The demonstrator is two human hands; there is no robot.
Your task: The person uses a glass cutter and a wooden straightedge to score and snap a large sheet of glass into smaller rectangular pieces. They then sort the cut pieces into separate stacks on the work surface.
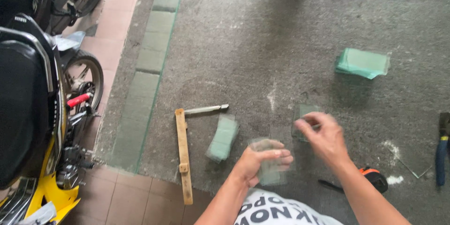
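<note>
Grey carpet covered the floor. Left hand clutched small glass pieces; right hand pinched another pane. Finished stacks lay at two o'clock.

I see smooth, clear greenish glass pieces in my left hand, and a similar glass stack on rough, matt grey carpet. The T-square looks like worn wood; the motorcycle shows glossy plastic.

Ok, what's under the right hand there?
Under the right hand a small clear glass piece lies on the grey carpet. The hand covers its near edge; any grip on it is too blurred to tell.
</note>
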